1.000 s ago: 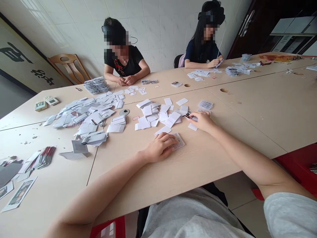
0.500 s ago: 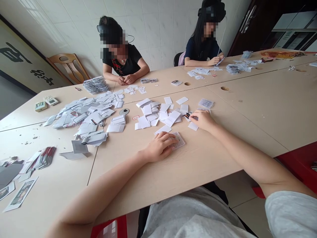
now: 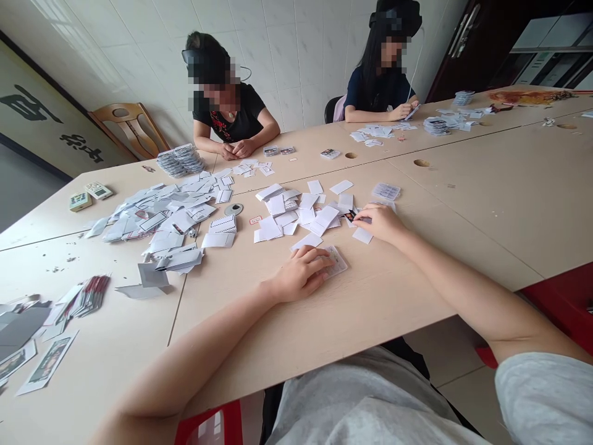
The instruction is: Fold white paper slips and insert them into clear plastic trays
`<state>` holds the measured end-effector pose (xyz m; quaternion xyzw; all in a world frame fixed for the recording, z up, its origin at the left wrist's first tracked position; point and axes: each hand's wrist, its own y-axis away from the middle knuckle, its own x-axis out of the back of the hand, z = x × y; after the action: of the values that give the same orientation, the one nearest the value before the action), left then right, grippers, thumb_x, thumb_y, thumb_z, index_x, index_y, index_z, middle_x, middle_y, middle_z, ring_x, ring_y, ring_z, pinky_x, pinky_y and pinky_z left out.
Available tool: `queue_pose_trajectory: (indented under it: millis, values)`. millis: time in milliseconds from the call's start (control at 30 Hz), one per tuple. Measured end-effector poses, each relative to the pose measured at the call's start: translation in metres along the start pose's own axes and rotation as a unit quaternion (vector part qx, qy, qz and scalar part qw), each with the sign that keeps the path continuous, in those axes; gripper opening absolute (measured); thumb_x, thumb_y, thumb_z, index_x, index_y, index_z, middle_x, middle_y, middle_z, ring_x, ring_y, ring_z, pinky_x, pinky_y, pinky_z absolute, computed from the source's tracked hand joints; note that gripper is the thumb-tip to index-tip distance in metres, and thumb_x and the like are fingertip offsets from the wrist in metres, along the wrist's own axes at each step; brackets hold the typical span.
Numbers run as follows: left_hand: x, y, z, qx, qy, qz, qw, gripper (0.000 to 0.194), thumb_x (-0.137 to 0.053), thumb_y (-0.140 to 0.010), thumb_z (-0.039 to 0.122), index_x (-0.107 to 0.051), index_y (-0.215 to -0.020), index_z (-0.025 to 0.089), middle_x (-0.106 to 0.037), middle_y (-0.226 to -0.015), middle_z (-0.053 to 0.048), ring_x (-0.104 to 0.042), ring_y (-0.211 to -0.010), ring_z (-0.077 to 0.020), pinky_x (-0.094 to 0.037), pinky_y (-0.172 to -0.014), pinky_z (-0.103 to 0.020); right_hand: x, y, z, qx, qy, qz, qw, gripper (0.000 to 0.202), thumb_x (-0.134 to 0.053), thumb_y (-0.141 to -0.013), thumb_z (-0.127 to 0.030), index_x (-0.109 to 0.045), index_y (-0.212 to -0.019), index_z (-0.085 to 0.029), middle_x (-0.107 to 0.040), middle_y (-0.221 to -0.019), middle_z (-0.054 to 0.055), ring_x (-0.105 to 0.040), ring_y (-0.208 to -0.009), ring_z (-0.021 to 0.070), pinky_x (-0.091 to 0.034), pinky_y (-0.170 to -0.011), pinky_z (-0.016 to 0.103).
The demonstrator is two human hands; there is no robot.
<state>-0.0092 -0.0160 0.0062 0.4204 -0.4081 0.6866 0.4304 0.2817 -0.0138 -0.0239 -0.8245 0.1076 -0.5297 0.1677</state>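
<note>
My left hand (image 3: 301,273) rests on a clear flat plastic case (image 3: 336,262) near the front of the table, its fingers lying over the case. To the right, my right hand (image 3: 382,222) pinches a small dark printed card (image 3: 349,216) at the edge of a pile of white paper cards (image 3: 301,210). One loose white card (image 3: 362,235) lies just below the fingertips of that hand. Behind my right hand sits another clear case (image 3: 386,191), partly over something hidden by the hand.
A larger heap of white cards (image 3: 157,210) covers the left, with red-edged packets (image 3: 92,293) nearer. A round grey disc (image 3: 233,209) lies between the piles. Two people sit across the table (image 3: 463,198); stacked cases (image 3: 180,161) stand at the back left.
The whole view has shifted slightly. Both hands hold nearly the same places and poses on the table.
</note>
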Motion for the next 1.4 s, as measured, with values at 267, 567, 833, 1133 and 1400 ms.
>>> queue_pose_trajectory:
  millis: [267,567,833,1133,1400]
  values:
    - [-0.004,0.002,-0.010,0.101,-0.058,0.043,0.992,0.041,-0.033,-0.088,0.018,-0.047,-0.126,0.024,-0.047,-0.134,-0.008,-0.039,-0.124,-0.0260,-0.033,-0.100,-0.048,-0.005,-0.002,-0.003,0.026,-0.046,0.054,0.997,0.014,-0.052,-0.081,-0.026,-0.063,-0.077,-0.019,-0.063,-0.083,0.007,-0.055,-0.082,0.0208,-0.042,-0.075,0.033]
    - [-0.004,0.004,-0.022,0.193,-0.052,0.158,0.967,0.035,-0.039,-0.090,0.028,-0.045,-0.124,0.022,-0.035,-0.141,-0.011,-0.029,-0.129,-0.0282,-0.031,-0.101,-0.051,0.005,-0.002,-0.013,-0.154,-0.349,0.142,0.914,0.019,-0.055,-0.077,-0.037,-0.057,-0.072,-0.018,-0.061,-0.067,0.003,-0.056,-0.062,0.0158,-0.048,-0.062,0.030]
    - [0.005,0.004,-0.008,0.092,-0.018,0.140,0.986,0.018,-0.042,-0.090,0.029,-0.051,-0.103,0.021,-0.052,-0.120,-0.009,-0.043,-0.113,-0.0222,-0.034,-0.095,-0.041,0.013,0.018,-0.067,-0.053,-0.428,0.102,0.896,0.017,-0.053,-0.082,-0.036,-0.054,-0.078,-0.020,-0.060,-0.066,0.002,-0.059,-0.062,0.0157,-0.050,-0.061,0.030]
    - [0.001,0.000,-0.003,0.114,0.006,0.133,0.985,0.023,-0.045,-0.088,0.041,-0.049,-0.082,0.019,-0.056,-0.100,-0.007,-0.049,-0.096,-0.0194,-0.039,-0.088,-0.036,-0.017,0.037,-0.108,0.207,-0.260,0.010,0.943,0.008,-0.047,-0.087,-0.024,-0.054,-0.084,-0.022,-0.059,-0.078,0.004,-0.054,-0.068,0.0153,-0.046,-0.061,0.029]
    - [0.001,0.000,-0.009,0.123,0.020,0.126,0.984,0.027,-0.036,-0.092,0.031,-0.047,-0.070,0.019,-0.057,-0.102,-0.008,-0.048,-0.095,-0.0192,-0.039,-0.086,-0.038,-0.014,0.036,-0.102,0.165,-0.251,0.021,0.953,0.011,-0.045,-0.089,-0.025,-0.054,-0.084,-0.022,-0.059,-0.082,0.004,-0.055,-0.073,0.0157,-0.045,-0.066,0.029]
